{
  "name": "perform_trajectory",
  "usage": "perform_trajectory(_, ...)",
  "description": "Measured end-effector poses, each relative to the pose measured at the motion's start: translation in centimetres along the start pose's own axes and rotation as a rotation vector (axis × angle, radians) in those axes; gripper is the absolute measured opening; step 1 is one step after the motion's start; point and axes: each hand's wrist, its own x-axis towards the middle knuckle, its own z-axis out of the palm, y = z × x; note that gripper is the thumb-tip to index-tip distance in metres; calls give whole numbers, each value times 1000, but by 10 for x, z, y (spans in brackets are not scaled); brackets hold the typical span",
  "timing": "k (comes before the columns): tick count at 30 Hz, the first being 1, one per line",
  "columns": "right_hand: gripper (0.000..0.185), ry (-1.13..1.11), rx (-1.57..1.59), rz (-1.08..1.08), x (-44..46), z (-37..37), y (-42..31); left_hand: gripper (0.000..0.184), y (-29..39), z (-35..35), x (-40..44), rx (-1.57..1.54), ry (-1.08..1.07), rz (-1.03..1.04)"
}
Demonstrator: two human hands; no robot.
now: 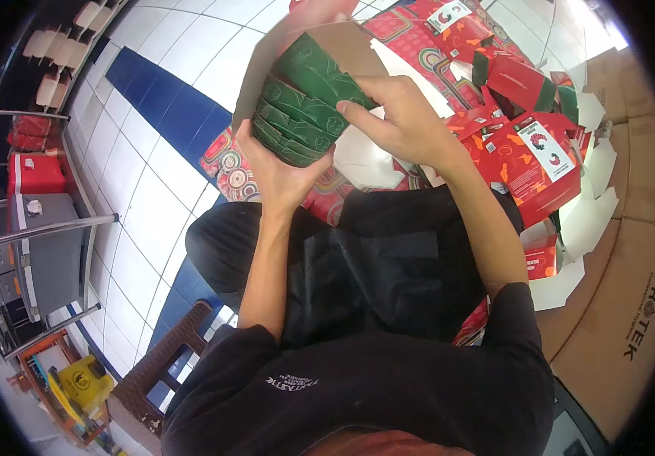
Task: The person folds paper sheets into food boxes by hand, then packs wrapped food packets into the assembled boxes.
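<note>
My left hand (278,175) is wrapped around the lower end of several nested green printed cartons (297,114), whose layered flaps face me. A plain tan cardboard wall (251,83) rises around their far and left sides. My right hand (399,121) pinches the right edge of the upper green flap, thumb in front and fingers mostly hidden behind. Below the hands, a white carton piece (369,163) lies on a red patterned cloth (232,171). To the right is a heap of red and orange printed cartons (529,163) with white insides.
Large brown cardboard boxes (609,304) stand along the right side. On the left are a metal-framed rack (46,232) with grey and red bins and a yellow bucket (84,384). A brown plastic chair (156,365) is beside my left arm; white and blue tiles (145,167) cover the floor.
</note>
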Motion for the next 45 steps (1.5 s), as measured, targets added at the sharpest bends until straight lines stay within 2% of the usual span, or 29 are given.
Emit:
perform_trajectory(2,26,-26,-32,8,1,-4,-5,126,4,-4,-1,34,-33,4)
perform_trajectory(4,29,-60,-166,174,3,-10,-16,127,8,-4,1,65,-67,10)
perform_trajectory(5,29,-59,-166,175,3,-5,-14,126,10,-4,2,111,-77,85)
perform_trajectory(7,33,179,139,87,3,7,-7,125,11,-4,2,157,-88,159)
perform_trajectory(10,34,124,15,13,3,5,-1,122,11,-2,1,167,-85,178)
perform_trajectory(13,34,74,-112,-86,2,4,1,115,8,0,-5,85,-83,113)
perform_trajectory(16,35,-9,-168,13,-3,1,-6,116,9,1,-7,90,-106,125)
perform_trajectory(20,30,87,-50,-109,-6,-16,14,119,6,2,-5,79,-101,137)
perform_trajectory(22,42,-3,206,336,-8,-38,43,120,5,1,-4,29,-81,134)
perform_trajectory(23,42,1,201,335,-6,-39,58,127,3,1,-8,14,-80,95)
perform_trajectory(25,45,456,-216,192,-4,-36,81,134,3,0,-9,-11,-78,68)
perform_trajectory(26,45,465,-225,188,-5,-35,85,136,4,-2,-9,-19,-94,43)
perform_trajectory(28,44,419,-7,304,-5,-27,79,138,6,-3,-10,-35,-112,30)
perform_trajectory(29,41,416,-167,191,-11,-23,85,138,7,-2,-10,-58,-130,26)
perform_trajectory(30,41,426,-178,192,-15,-17,92,139,6,-1,-11,-82,-150,20)
perform_trajectory(31,39,514,-63,109,-15,-10,93,140,4,-1,-13,-60,-156,24)
perform_trajectory(34,38,548,40,56,-10,-13,92,139,-2,-4,-13,-98,-171,-11)
perform_trajectory(36,36,509,145,238,-5,-15,89,137,-2,-6,-13,-97,-183,-18)
perform_trajectory(38,35,483,136,266,-5,-14,94,135,0,-7,-12,-196,-189,-64)
perform_trajectory(41,34,428,131,322,-7,-9,98,135,1,-8,-12,-176,-194,-31)
perform_trajectory(43,38,584,138,31,-9,-3,93,135,2,-9,-8,-185,-203,-46)
perform_trajectory(45,39,545,172,112,-7,-2,100,134,2,-8,-5,-172,-198,-72)
